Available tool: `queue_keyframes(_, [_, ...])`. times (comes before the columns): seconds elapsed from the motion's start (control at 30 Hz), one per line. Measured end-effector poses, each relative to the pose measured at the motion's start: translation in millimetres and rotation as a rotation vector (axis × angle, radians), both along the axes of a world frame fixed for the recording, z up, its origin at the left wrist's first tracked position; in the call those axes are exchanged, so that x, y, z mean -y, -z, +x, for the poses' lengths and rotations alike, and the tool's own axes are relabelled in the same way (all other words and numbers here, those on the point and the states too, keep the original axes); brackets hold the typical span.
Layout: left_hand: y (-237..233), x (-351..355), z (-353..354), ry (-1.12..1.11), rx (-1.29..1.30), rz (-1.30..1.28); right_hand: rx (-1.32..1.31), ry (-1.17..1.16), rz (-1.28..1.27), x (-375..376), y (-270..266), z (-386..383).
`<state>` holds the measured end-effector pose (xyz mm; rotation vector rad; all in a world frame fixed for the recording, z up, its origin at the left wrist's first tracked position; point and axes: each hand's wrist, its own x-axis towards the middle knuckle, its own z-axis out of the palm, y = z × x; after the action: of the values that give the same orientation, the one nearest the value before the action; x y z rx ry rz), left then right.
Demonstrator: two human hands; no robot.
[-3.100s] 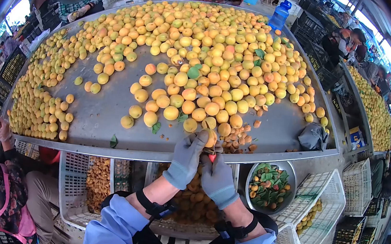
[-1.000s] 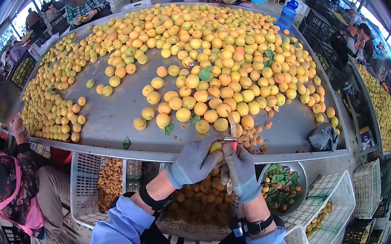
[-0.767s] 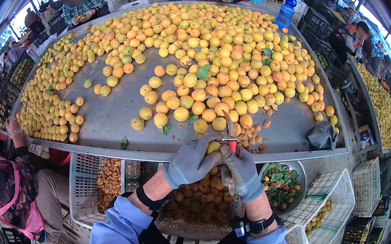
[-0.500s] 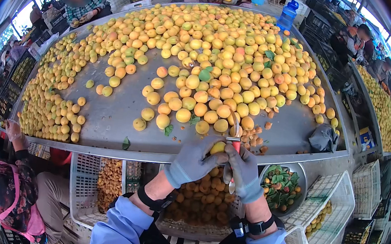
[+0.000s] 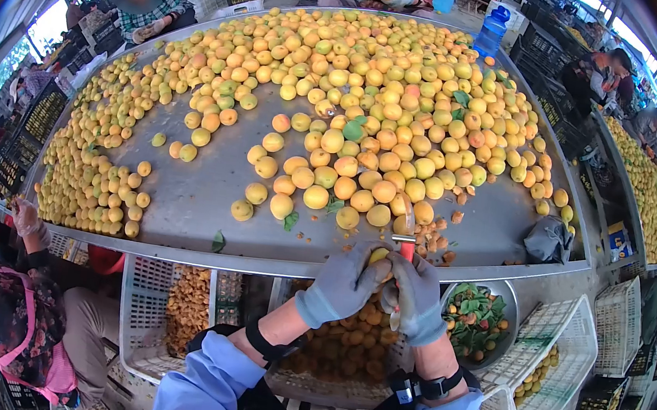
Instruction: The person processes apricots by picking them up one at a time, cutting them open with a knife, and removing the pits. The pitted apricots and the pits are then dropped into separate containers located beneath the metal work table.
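My left hand (image 5: 341, 286), in a grey work glove, pinches a yellow apricot (image 5: 379, 255) just in front of the table edge. Close beside it, my gloved right hand (image 5: 417, 298) is closed round a red-handled tool (image 5: 407, 251) with a metal crosspiece at its top, much like a peeler. A small metal tip shows below that hand. The fingers of both hands meet around the apricot, which is partly hidden. Beyond them a large pile of apricots (image 5: 385, 138) covers much of the metal table (image 5: 206, 215). Orange scraps (image 5: 430, 234) lie just past my right hand.
Below my hands stands a crate of apricot pieces (image 5: 349, 345), with a white crate (image 5: 146, 314) to its left. At right are a metal bowl of leaves and fruit (image 5: 511, 323) and a white basket (image 5: 572, 338). Co-workers sit around the table.
The view has shifted slightly, so the table contents appear a little to the right. My hands stay together at the apricot, which has turned and is now more covered by my fingers.
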<state>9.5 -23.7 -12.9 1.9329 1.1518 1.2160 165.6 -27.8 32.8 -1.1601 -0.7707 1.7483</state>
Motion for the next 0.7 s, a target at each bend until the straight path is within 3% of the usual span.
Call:
queue_keyframes(0.17, [-4, 3, 6, -0.058, 0.038, 0.042, 0.068, 0.026, 0.061, 2, 5, -4])
queue_keyframes(0.23, [-5, 6, 7, -0.086, 0.013, -0.126, 0.042, 0.046, 0.04, 3, 6, -7])
queue_keyframes(0.37, [-5, 7, 10, -0.123, 0.008, -0.178, 0.075, 0.035, 0.061, 3, 9, -7])
queue_keyframes(0.43, [0, 4, 11, -0.151, 0.061, -0.002, 0.074, 0.042, 0.094, 3, 12, -7])
queue_keyframes(0.63, [-1, 1, 5, -0.113, 0.016, 0.015, 0.246, 0.048, 0.1, 2, -3, -8])
queue_keyframes(0.67, [-1, 1, 5, -0.099, 0.029, 0.016, 0.259, 0.062, 0.1, 3, 0, -6])
queue_keyframes(0.7, [-2, 1, 3, -0.056, 0.253, -0.146, 0.352, 0.094, 0.272, 2, 6, -6])
